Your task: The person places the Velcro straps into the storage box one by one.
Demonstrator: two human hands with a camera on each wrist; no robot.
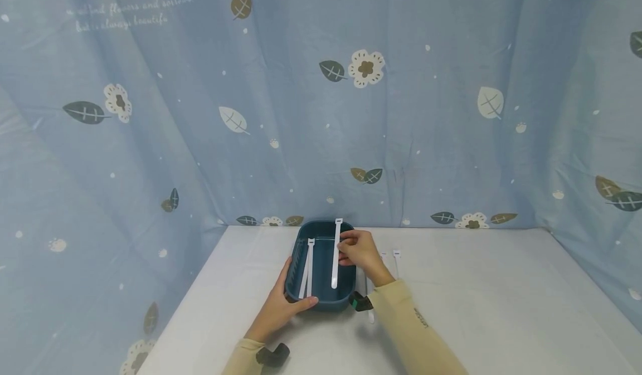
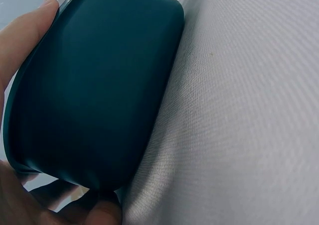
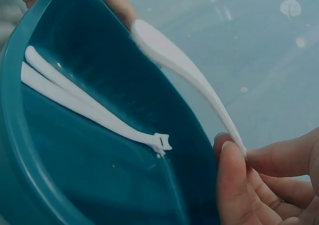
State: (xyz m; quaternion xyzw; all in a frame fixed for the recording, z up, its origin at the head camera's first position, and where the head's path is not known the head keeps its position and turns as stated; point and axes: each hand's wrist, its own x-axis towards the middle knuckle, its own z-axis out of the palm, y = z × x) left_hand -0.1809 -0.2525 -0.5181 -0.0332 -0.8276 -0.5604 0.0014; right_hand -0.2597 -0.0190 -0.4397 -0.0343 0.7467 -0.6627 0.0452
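Note:
My left hand (image 1: 280,303) grips the dark teal plastic basket (image 1: 328,306) at its near left corner, thumb over the rim and fingers along the outer side. In the left wrist view, the basket's smooth outer wall (image 2: 99,85) fills much of the picture. Above the basket's right half, my right hand (image 1: 362,251) pinches a white cable tie (image 1: 335,266) between thumb and fingers. That tie's long tail bends away from the fingertips in the right wrist view. Two more white cable ties (image 3: 84,103) lie side by side inside, along the basket's left.
Right of the basket, several white cable ties (image 1: 397,257) lie on the white-covered table (image 1: 476,302), partly hidden by my right forearm. A blue curtain (image 1: 301,113) with leaf and flower prints hangs behind the table and at its sides. Each wrist carries a dark camera mount (image 1: 273,355).

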